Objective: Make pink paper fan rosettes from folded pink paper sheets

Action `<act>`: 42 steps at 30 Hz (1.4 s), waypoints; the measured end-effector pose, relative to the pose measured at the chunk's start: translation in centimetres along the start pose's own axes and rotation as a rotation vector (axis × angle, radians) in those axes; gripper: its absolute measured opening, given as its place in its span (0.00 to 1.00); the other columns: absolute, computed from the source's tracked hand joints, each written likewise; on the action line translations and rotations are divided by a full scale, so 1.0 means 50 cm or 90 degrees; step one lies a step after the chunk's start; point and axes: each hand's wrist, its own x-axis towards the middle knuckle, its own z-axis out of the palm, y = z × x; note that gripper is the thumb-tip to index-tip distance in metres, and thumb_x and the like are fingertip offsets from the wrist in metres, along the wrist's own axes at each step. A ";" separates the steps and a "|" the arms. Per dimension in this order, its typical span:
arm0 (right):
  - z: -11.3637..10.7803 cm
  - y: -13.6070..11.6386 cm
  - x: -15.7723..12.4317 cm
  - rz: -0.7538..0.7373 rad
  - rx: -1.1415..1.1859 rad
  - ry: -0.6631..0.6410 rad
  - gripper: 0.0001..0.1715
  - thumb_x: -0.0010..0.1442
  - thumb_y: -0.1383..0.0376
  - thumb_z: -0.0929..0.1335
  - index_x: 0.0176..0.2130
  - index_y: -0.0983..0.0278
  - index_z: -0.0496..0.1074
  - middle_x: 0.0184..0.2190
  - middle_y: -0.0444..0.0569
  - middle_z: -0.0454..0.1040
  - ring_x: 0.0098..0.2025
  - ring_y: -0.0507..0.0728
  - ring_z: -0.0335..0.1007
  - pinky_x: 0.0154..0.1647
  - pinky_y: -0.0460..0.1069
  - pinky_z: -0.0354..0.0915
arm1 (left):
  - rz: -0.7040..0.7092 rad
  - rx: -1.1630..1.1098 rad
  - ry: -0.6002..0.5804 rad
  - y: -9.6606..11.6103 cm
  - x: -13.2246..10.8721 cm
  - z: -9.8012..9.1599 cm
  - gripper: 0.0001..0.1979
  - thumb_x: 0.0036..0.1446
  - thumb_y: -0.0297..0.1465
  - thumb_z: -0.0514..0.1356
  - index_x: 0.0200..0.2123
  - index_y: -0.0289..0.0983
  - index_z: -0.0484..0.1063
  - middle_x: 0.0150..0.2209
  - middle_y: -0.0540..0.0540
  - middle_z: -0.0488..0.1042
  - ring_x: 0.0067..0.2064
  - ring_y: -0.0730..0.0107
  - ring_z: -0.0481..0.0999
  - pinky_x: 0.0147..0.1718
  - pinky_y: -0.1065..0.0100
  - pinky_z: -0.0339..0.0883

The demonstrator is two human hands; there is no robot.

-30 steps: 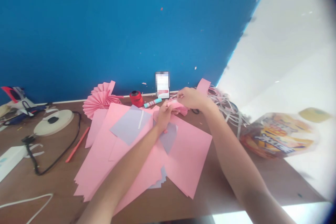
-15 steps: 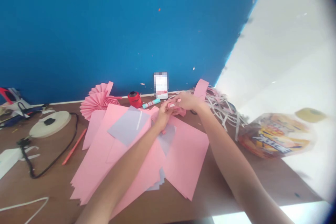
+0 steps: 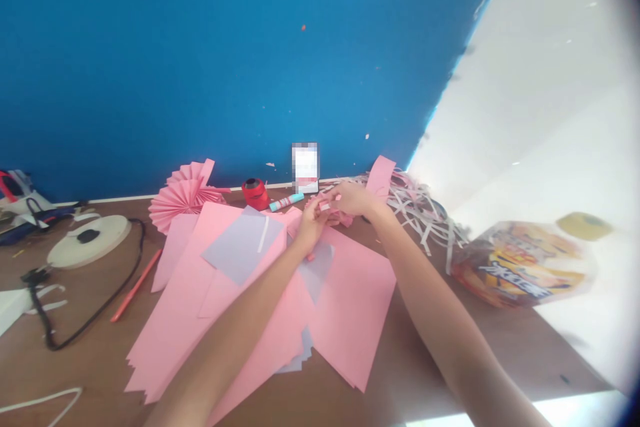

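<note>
My left hand (image 3: 313,225) is closed on a small piece of pink paper (image 3: 325,203) above the far end of the paper sheets. From the right, my right hand (image 3: 351,199) meets it, fingers pinching the same piece; its exact shape is partly hidden by the fingers. Under my forearms lie large pink paper sheets (image 3: 355,300), spread in overlapping stacks. Grey-lilac paper (image 3: 243,243) rests on top of them, with a thin white strip across it. Pleated pink paper fans (image 3: 183,200) stand at the back left.
Behind my hands are a red roll-shaped object (image 3: 255,194), a glue stick (image 3: 287,201) and a phone (image 3: 305,167) leaning on the blue wall. Shredded paper strips (image 3: 425,210) and a snack bag (image 3: 525,263) lie right. A red pencil (image 3: 136,285), black cable (image 3: 95,328) and white disc (image 3: 90,240) lie left.
The view has shifted slightly, so the table items sit a little lower and to the left. Both hands stay together on the pink paper piece, with only slight finger movement.
</note>
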 end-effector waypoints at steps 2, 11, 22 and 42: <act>0.001 0.001 0.003 -0.001 -0.005 0.003 0.13 0.53 0.68 0.67 0.38 0.63 0.79 0.23 0.46 0.78 0.27 0.53 0.73 0.31 0.43 0.62 | -0.006 0.001 0.002 -0.001 0.000 0.001 0.26 0.56 0.38 0.63 0.55 0.34 0.65 0.38 0.39 0.78 0.36 0.63 0.81 0.42 0.59 0.75; 0.015 0.019 0.013 0.007 0.052 -0.013 0.10 0.56 0.61 0.67 0.33 0.64 0.76 0.20 0.46 0.76 0.22 0.52 0.72 0.27 0.43 0.62 | -0.001 0.014 -0.020 0.002 -0.001 0.002 0.27 0.56 0.44 0.62 0.53 0.33 0.68 0.40 0.37 0.79 0.37 0.61 0.80 0.41 0.59 0.74; 0.009 0.025 0.010 -0.044 0.064 -0.029 0.15 0.58 0.55 0.66 0.28 0.64 0.73 0.21 0.47 0.75 0.24 0.51 0.70 0.26 0.43 0.59 | 0.017 0.064 0.005 -0.008 0.001 -0.005 0.24 0.59 0.49 0.56 0.42 0.32 0.73 0.37 0.38 0.80 0.34 0.63 0.80 0.40 0.58 0.74; -0.035 0.054 -0.018 0.129 0.037 -0.070 0.07 0.52 0.64 0.66 0.29 0.66 0.72 0.22 0.48 0.72 0.19 0.51 0.61 0.19 0.46 0.54 | 0.009 0.087 -0.020 -0.007 0.000 -0.011 0.22 0.59 0.46 0.57 0.48 0.35 0.73 0.35 0.42 0.80 0.39 0.57 0.81 0.42 0.52 0.75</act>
